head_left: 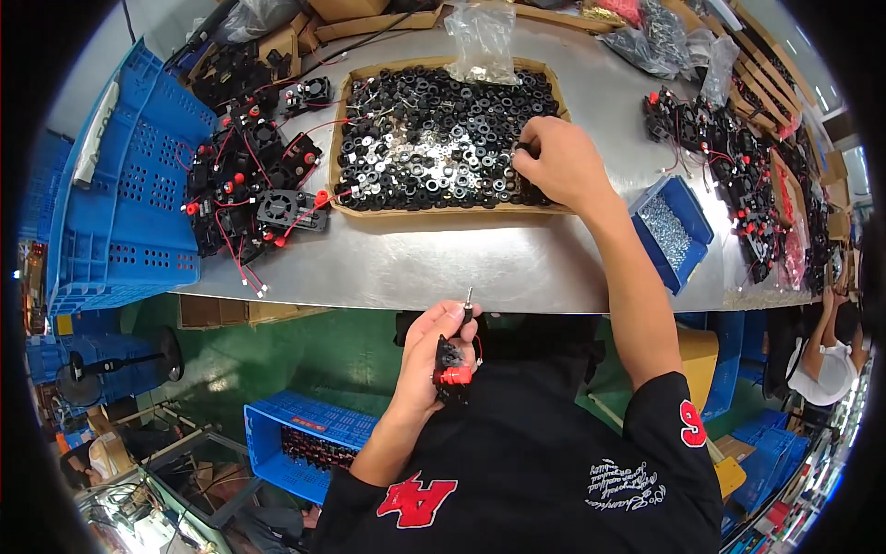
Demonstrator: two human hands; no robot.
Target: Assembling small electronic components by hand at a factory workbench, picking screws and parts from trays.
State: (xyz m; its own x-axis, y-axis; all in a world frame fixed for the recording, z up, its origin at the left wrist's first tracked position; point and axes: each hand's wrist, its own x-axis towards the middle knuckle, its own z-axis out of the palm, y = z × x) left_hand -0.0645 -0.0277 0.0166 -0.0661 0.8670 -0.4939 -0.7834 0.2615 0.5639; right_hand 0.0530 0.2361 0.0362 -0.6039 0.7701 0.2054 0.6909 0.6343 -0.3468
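Sitting in left hand (423, 362), black-and-red assembly (451, 373)

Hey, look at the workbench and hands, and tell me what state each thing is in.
Left hand: closed around a black-and-red part
Black-and-red part: held, off the table
Cardboard tray: open, full of small parts
Right hand: bent over the tray's right side, grip unclear
Clear plastic bag: resting over the tray's far edge
Small blue bin: open, holding small metal pieces
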